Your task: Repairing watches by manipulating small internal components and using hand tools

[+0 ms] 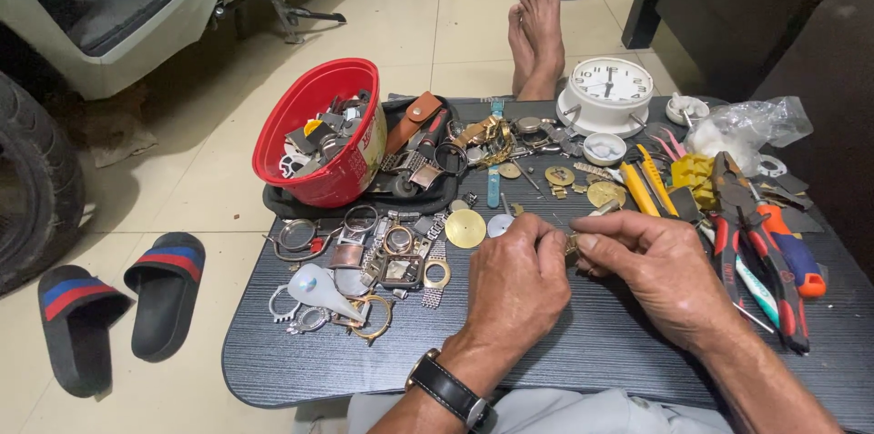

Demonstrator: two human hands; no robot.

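Pinching a small brass watch part [571, 244] between them, the left hand [514, 284] and right hand [651, 265] meet fingertip to fingertip over the near middle of the dark bench [300, 370]. Loose watch cases and bezels [364, 270] lie left, red-handled pliers [760, 261] right. Farther off stand a red bowl [309, 124] of parts and a white alarm clock [607, 92].

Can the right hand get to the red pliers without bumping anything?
Probably yes. The right hand sits just beside the red pliers, which lie uncovered on the table with nothing between them. That hand is pinching a small part, though.
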